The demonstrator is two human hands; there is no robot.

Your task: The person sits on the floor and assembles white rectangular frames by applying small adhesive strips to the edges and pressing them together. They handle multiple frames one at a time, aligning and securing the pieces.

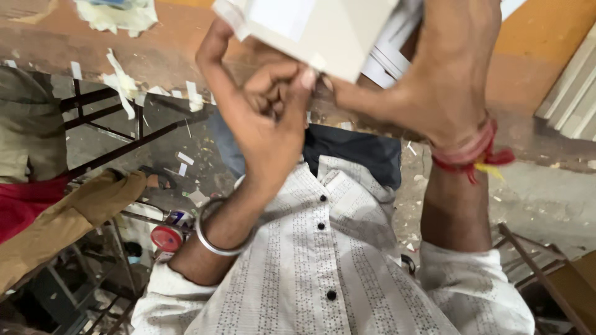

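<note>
Both hands are raised close to the camera, working the lower edge of a pale cardboard box [310,31]. The left hand [273,118] has its fingers curled shut, pinching that edge; the right hand [434,80] grips the box from the other side. This looks like a folding or tearing step, so a firm, steady hold matters next.

I count two hands of mine: my left hand [267,118] and my right hand [434,74]. Between them there is one pale board piece [310,31]. I wear one metal bangle [214,232] on the left wrist and one bunch of red thread [475,155] on the right. My shirt shows three dark buttons [322,198]. At the far left I see one other person's brown sleeve [68,217], and below it one red round lid [166,238].
</note>
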